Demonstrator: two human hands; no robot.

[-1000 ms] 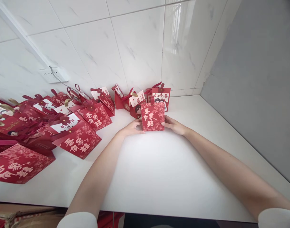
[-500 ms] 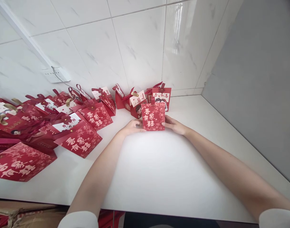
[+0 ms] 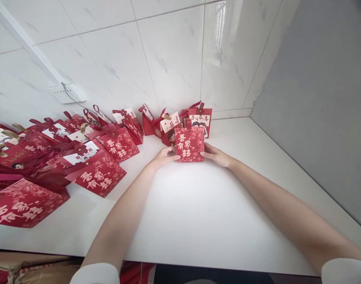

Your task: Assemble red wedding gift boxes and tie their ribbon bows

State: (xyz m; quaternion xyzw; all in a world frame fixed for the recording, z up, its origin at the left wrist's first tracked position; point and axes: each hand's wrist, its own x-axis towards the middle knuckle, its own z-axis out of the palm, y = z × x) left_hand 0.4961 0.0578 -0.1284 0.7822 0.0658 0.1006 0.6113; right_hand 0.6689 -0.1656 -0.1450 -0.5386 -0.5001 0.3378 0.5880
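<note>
A red gift box [image 3: 190, 145] with a pale floral print, white Chinese characters and a ribbon loop on top stands upright on the white table [image 3: 198, 213]. My left hand [image 3: 165, 157] grips its left side, thumb along the lower front edge. On the opposite side, my right hand [image 3: 217, 155] has its thumb against the front and its other fingers partly hidden behind. Close behind the box are a box with a cartoon figure and a gold ribbon [image 3: 169, 130] and a box with a cartoon couple [image 3: 202, 120].
Several similar red boxes [image 3: 97, 173] crowd the left of the table, some overlapping. A tiled wall [image 3: 171, 59] with a socket strip [image 3: 67, 94] and cable runs along the back. A grey panel [image 3: 319, 102] borders the right. Brown packaging [image 3: 29, 270] lies below the front edge.
The camera view has shifted very slightly. My left thumb lies a little higher on the front of the box; both hands stay around it in the same spot.
</note>
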